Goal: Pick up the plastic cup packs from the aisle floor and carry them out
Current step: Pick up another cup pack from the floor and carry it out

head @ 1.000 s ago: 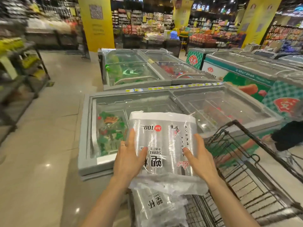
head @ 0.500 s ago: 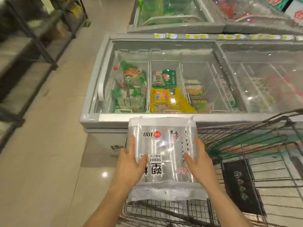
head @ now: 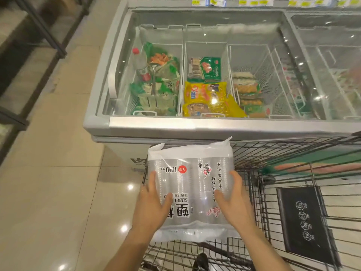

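Cup pack (head: 191, 184) is held flat above the near left corner of the cart (head: 273, 151), just short of the freezer (head: 195, 126). Its long axis appears to run away from the person, printed face up. Left hand (head: 154, 206) clamps the left edge and right hand (head: 234, 204) the right edge, thumbs on top. Whether the other fingers wrap underneath cannot be seen. Both hands sit on the near half, equally close. Judgement: the far end is unsupported, so carry level.

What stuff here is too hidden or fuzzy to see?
All in the head view:
- Cup pack underside: the pack itself covers it.
- Shopping cart bottom: pack, left hand and right hand block it.
- Freezer right-side food: lid glare blurs it.
- Left shelves: blurred, cut by the edge.
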Demonstrator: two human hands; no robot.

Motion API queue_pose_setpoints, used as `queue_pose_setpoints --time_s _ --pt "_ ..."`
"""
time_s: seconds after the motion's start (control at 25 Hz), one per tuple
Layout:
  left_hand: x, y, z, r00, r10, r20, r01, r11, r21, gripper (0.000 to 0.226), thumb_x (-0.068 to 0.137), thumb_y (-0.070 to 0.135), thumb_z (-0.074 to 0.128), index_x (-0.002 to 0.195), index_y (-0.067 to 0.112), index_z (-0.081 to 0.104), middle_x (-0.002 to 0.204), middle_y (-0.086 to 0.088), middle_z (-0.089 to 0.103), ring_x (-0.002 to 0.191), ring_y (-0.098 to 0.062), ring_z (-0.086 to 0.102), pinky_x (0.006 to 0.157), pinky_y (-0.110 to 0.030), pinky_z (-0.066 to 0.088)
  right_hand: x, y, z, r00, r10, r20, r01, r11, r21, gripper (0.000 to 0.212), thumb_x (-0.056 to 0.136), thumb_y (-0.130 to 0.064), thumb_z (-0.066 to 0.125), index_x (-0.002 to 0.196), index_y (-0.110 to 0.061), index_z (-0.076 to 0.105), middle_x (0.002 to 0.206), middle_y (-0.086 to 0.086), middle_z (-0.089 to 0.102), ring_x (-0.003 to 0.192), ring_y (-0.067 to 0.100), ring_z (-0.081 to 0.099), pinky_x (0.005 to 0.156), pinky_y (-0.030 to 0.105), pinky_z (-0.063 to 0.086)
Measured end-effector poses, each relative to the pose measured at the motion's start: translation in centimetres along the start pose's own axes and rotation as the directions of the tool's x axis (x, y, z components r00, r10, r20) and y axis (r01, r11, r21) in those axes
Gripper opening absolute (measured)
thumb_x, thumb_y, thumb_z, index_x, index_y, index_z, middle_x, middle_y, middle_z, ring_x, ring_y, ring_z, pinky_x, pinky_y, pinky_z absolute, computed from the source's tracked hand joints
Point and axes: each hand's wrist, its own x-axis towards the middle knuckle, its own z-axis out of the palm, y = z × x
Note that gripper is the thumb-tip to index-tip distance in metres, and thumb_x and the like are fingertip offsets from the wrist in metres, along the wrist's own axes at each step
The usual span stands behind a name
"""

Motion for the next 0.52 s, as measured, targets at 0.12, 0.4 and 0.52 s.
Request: queue_pose_setpoints --time_s 0.12,0.4,0.52 --pt "-0.3 -0.6 0.6 1.0 -0.005 0.006 0.005 1.0 0.003 0.082 0.093 0.046 0.055 0.153 0.032 0.0 0.132 -0.011 0.042 0.101 -0.023 0.055 0.079 -0.032 0.046 0.1 0.7 0.9 1.0 0.0 -0.006 0.0 1.0 -0.003 0.067 0.088 -0.033 0.066 0.137 -0.035 0.02 0.106 -0.001 0.05 0.079 0.015 0.056 0.057 0.025 0.037" --pt "0.8 -1.0 0.7 0.997 -0.036 0.063 0.03 0.995 0.095 0.084 0.093 0.052 0.049 0.153 0.041 -0.007 0.131 -0.015 0.041 0.09 -0.026 0.059 0.075 -0.032 0.045 -0.4 1.9 2.7 0.998 0.051 0.03 -0.053 0.996 0.065 0.069 0.093 -0.038 0.06 0.147 -0.035 0.018 0.117 -0.004 0.052 0.089 0.009 0.056 0.065 0.02 0.042" --pt "1.3 -0.8 0.4 0.997 -0.027 0.068 0.018 0.991 0.13 0.083 0.094 0.051 0.049 0.154 0.038 -0.007 0.134 -0.019 0.041 0.096 -0.031 0.06 0.078 -0.035 0.047 0.0 1.8 2.3 0.999 0.015 0.03 -0.017 0.997 0.078 0.069 0.095 -0.035 0.059 0.152 -0.028 0.02 0.147 -0.001 0.039 0.129 0.017 0.044 0.102 0.03 0.036"
